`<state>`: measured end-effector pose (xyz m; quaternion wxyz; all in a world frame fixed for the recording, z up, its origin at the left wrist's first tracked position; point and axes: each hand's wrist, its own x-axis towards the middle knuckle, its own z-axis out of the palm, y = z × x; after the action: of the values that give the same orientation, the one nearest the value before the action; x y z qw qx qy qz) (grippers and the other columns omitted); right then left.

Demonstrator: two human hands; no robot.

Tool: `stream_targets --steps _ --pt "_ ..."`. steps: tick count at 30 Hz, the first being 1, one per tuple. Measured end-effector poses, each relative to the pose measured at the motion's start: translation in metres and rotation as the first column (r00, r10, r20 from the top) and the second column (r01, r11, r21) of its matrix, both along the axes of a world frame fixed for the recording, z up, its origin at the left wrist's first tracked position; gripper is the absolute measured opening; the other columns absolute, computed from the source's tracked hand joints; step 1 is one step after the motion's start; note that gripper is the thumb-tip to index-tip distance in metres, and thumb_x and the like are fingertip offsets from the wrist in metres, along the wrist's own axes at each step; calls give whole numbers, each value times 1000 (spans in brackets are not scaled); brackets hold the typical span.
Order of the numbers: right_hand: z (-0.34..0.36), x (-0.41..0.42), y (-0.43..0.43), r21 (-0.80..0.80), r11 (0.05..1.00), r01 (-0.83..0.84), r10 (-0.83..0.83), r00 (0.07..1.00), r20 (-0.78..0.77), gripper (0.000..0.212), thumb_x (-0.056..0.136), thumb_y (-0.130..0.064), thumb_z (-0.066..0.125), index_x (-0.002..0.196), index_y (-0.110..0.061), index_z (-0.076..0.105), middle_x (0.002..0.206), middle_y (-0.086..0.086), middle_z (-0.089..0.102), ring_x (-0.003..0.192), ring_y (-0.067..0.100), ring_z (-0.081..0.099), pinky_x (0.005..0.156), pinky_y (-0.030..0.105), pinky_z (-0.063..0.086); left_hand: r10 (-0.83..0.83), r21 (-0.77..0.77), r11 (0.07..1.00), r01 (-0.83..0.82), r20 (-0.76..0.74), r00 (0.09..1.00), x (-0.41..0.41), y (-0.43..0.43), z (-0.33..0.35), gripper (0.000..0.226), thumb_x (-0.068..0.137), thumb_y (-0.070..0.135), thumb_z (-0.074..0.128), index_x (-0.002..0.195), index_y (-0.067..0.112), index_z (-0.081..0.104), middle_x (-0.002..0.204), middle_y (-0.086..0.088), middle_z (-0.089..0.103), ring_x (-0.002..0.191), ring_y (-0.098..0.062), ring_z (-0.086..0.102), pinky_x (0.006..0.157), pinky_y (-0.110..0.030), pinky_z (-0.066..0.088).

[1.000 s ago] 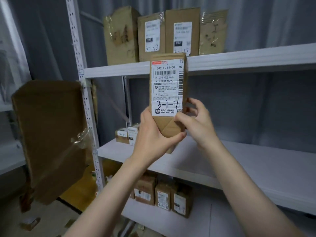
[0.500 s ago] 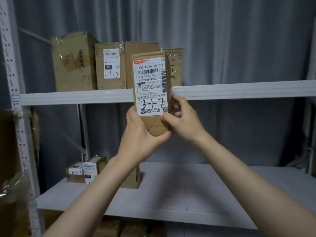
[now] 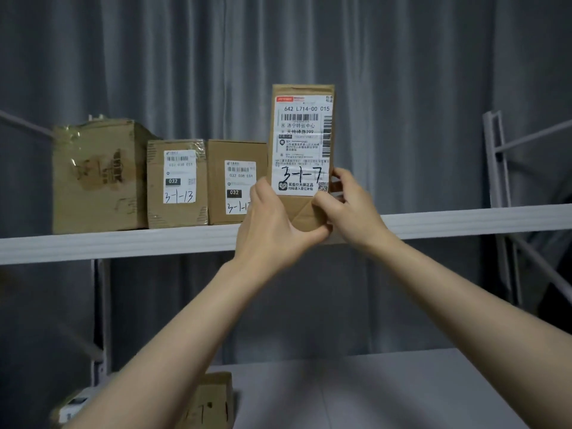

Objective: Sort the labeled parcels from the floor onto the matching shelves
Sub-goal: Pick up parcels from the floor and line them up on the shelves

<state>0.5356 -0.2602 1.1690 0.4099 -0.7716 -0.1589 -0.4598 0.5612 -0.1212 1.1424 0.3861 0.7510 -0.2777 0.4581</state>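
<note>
Grey pleated curtain [image 3: 402,72] as backdrop

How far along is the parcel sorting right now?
Done: three boxes stand on the upper shelf, one marked 3-1-13. In hand: left hand and right hand grip the 3-1-7 parcel upright beside them, not yet released. Left: setting it down; the floor is out of view, so remaining parcels can't be counted.

Matt brown paper parcel [image 3: 301,150]; glossy tape on cardboard box [image 3: 177,184].
</note>
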Motion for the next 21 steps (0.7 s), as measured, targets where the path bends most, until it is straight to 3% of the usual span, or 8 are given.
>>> stream_targets --steps 2,5,12,17,21 --pt "11 5 -1 15 1000 10 -10 1000 30 69 69 -40 55 133 -17 51 101 -16 62 83 -6 59 68 6 44 8 5 1000 -8 10 1000 9 -6 12 100 58 64 77 131 10 33 129 -2 43 124 -21 48 92 -39 49" --pt "22 21 -7 50 998 44 -47 997 57 74 65 -41 59 134 -17 51 113 -8 64 88 0 59 81 20 47 25 30 999 -25 -21 999 25 -17 26 96 60 63 77 125 6 35 127 -6 47 122 -27 51 90 -43 49" --pt "27 52 -35 76 988 136 -134 991 -24 89 57 -53 63 139 -22 44 126 -3 60 111 15 61 99 40 50 102 161 983 -84 -109 989 60 -40 41 97 58 71 75 121 9 38 124 -7 56 113 -30 60 86 -44 52" --pt "30 75 -50 37 982 186 -184 981 -63 103 53 -59 63 145 -21 38 133 0 57 120 16 56 106 40 46 132 169 981 -100 -191 973 80 -58 41 96 58 69 77 120 8 35 121 -8 60 111 -31 61 84 -40 50" --pt "32 88 -58 84 979 185 -177 980 -93 103 50 -62 61 142 -24 38 130 0 58 116 16 59 102 41 49 132 153 984 -97 -241 961 94 -67 43 103 57 72 75 129 9 36 125 -9 61 114 -30 60 87 -40 50"
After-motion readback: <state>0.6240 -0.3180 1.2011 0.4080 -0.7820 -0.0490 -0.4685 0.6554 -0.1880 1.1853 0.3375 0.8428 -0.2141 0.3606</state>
